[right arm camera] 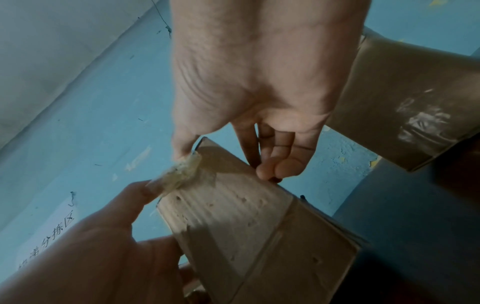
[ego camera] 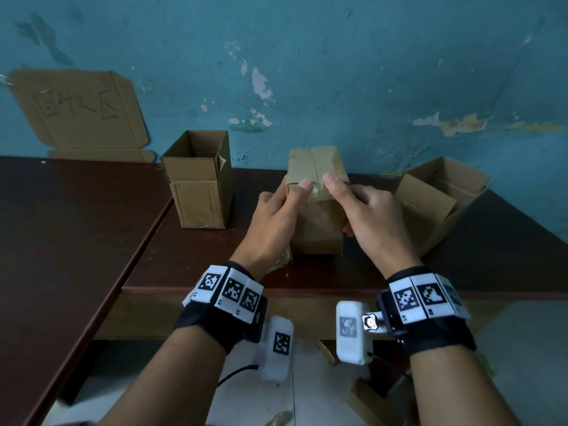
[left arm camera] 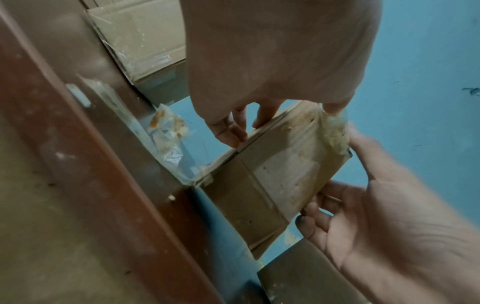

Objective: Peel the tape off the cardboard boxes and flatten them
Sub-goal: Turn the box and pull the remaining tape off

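Observation:
A small closed cardboard box [ego camera: 316,222] stands on the dark table [ego camera: 92,241], held between both hands. My left hand [ego camera: 276,216] wraps its left side and my right hand [ego camera: 368,210] wraps its right side. Both thumbs lie on the top front edge, one on each side of a crumpled, part-peeled strip of clear tape [ego camera: 318,190]. In the right wrist view the tape wad [right arm camera: 182,171] sticks up from the box corner [right arm camera: 246,216] between the two thumb tips. The left wrist view shows the same wad [left arm camera: 336,131] on the box [left arm camera: 285,170].
A tall open box [ego camera: 196,179] stands to the left of the held one. A wider open box [ego camera: 439,204] lies on its side to the right. A peeled tape scrap [ego camera: 279,261] lies by my left wrist. A cardboard sign [ego camera: 80,115] leans on the blue wall. Cardboard pieces [ego camera: 368,398] lie on the floor.

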`<action>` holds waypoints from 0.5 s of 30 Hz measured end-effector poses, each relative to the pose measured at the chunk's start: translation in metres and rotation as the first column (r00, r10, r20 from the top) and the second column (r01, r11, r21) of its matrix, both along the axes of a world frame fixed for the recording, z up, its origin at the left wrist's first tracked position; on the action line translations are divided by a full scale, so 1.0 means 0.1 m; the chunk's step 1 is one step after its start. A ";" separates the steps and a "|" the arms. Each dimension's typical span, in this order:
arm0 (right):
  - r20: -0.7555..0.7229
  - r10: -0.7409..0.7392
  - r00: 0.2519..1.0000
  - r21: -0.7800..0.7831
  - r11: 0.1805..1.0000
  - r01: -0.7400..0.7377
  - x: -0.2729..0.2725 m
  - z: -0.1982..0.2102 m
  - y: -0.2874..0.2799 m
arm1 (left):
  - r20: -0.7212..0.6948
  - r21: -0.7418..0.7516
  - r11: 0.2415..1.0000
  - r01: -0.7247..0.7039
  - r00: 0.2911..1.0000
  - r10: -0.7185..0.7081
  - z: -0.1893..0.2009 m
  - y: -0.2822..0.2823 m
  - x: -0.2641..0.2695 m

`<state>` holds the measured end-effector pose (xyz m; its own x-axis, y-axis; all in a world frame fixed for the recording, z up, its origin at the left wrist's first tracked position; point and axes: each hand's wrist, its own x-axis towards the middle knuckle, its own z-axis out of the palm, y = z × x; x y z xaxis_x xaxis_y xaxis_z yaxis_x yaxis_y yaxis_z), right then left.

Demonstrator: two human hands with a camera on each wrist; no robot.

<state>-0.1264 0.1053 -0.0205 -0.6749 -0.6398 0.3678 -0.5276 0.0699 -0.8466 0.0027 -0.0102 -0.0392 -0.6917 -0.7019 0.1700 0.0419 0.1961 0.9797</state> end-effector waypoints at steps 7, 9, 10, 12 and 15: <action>0.005 0.053 0.999 0.029 0.998 -0.053 0.03 0.00 -0.01 | -0.007 0.096 0.995 0.012 1.000 -0.011 0.04 0.01 0.04; 0.017 0.062 0.998 0.028 0.998 -0.062 0.05 -0.01 -0.01 | -0.004 0.062 0.998 0.027 1.000 -0.027 0.01 0.00 0.03; 0.022 0.068 0.997 0.027 0.997 -0.069 0.05 -0.02 -0.01 | -0.004 0.043 0.998 0.035 0.999 -0.035 -0.01 -0.01 0.02; 0.031 0.082 0.996 0.032 0.996 -0.083 0.04 -0.02 -0.01 | -0.032 0.058 0.996 0.067 0.997 -0.065 -0.06 -0.03 0.00; 0.041 0.090 0.995 0.036 0.995 -0.092 0.01 -0.02 0.01 | -0.057 0.062 0.994 0.095 0.994 -0.091 -0.07 -0.03 0.00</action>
<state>-0.1251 0.1059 -0.0222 -0.6265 -0.7124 0.3163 -0.4998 0.0558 -0.8643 0.0028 -0.0136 -0.0463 -0.7454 -0.6459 0.1651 0.1100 0.1250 0.9860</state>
